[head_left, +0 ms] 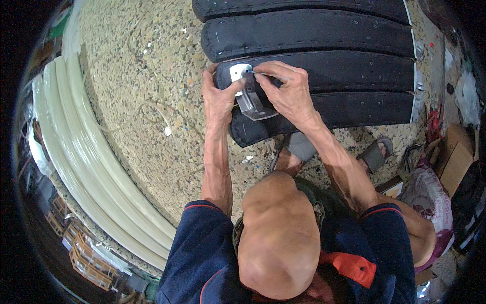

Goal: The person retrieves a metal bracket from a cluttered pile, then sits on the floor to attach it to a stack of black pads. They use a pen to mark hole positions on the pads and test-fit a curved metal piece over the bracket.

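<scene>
My left hand (220, 93) grips the rounded left end of a black padded strip (334, 73). Its thumb presses a bent, shiny metal bracket (240, 71) flat against the strip's surface. The bracket's lower arm reaches over onto the nearest black strip (354, 109). Between thumb and fingertips, my right hand (288, 88) pinches a slim pen (257, 74), its tip touching or very close to the bracket beside a small hole. Part of the pen is hidden by the fingers. Small pale marks dot the strips.
Further black strips (304, 33) lie alongside, with metal fittings (418, 88) at their right ends. Long pale plastic-wrapped lengths (96, 147) curve along the left on the pebbled floor (147, 55). My sandalled feet are just below the strips. A cardboard box (455, 157) and sacks (428, 197) stand at right.
</scene>
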Action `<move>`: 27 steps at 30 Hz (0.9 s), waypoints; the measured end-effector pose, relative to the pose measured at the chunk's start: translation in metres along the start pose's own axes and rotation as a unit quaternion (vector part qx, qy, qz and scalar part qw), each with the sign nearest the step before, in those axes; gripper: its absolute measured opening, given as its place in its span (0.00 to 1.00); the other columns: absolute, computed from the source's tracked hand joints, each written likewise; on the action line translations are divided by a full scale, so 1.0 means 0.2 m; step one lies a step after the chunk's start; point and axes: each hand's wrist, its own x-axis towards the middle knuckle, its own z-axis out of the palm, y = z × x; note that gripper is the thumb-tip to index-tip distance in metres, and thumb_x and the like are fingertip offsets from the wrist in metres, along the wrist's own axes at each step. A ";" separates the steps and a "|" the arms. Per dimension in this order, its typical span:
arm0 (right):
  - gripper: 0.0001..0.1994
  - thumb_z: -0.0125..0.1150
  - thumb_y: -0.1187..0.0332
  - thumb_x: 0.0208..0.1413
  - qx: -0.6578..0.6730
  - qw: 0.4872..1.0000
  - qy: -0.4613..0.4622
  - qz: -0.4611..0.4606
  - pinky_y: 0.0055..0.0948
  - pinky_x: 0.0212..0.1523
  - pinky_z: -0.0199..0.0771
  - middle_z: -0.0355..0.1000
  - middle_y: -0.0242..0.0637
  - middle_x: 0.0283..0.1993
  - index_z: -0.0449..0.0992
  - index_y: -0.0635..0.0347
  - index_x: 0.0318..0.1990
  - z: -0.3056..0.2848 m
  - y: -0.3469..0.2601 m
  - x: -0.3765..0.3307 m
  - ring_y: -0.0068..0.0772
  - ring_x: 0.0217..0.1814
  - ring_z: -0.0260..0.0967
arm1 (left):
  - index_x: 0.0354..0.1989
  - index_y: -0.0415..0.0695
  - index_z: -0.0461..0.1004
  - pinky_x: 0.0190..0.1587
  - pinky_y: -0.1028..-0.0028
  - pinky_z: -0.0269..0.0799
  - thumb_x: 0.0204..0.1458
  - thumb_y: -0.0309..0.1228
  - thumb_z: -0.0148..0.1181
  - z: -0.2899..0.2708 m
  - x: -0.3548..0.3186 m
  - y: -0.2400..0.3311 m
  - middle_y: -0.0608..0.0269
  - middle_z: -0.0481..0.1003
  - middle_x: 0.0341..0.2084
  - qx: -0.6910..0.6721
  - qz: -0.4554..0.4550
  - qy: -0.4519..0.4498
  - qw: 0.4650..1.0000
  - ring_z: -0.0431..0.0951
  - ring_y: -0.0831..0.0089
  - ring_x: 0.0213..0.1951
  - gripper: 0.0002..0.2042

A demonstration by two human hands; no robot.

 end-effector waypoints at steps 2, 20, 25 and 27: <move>0.07 0.70 0.78 0.61 0.002 1.000 -0.005 0.003 0.31 0.46 0.85 0.85 0.44 0.44 0.86 0.68 0.46 0.01 0.01 0.00 0.33 0.44 0.85 | 0.68 0.31 0.65 0.54 0.66 0.80 0.46 0.20 0.77 0.00 0.00 0.01 0.50 0.80 0.53 -0.001 -0.002 -0.003 1.000 0.83 0.65 0.50 0.39; 0.05 0.68 0.79 0.56 -0.046 0.997 -0.032 -0.060 0.39 0.42 0.83 0.83 0.48 0.40 0.83 0.68 0.40 0.03 0.01 0.05 0.53 0.42 0.83 | 0.64 0.34 0.68 0.53 0.67 0.80 0.45 0.21 0.78 0.02 -0.01 0.03 0.51 0.80 0.51 0.004 -0.004 0.002 1.000 0.83 0.66 0.50 0.35; 0.07 0.68 0.80 0.60 -0.097 0.991 -0.080 -0.052 0.35 0.44 0.86 0.84 0.46 0.44 0.84 0.69 0.44 0.02 0.00 0.07 0.41 0.44 0.86 | 0.63 0.34 0.69 0.53 0.67 0.80 0.45 0.22 0.79 0.01 -0.01 0.04 0.52 0.80 0.51 0.019 0.004 -0.002 1.000 0.82 0.66 0.49 0.35; 0.06 0.68 0.80 0.60 -0.045 0.996 -0.071 -0.019 0.36 0.43 0.85 0.84 0.47 0.44 0.84 0.69 0.44 0.02 0.00 0.07 0.43 0.44 0.85 | 0.63 0.34 0.69 0.53 0.67 0.80 0.45 0.22 0.79 0.02 -0.01 0.04 0.52 0.80 0.51 0.025 0.008 0.004 1.000 0.82 0.66 0.50 0.35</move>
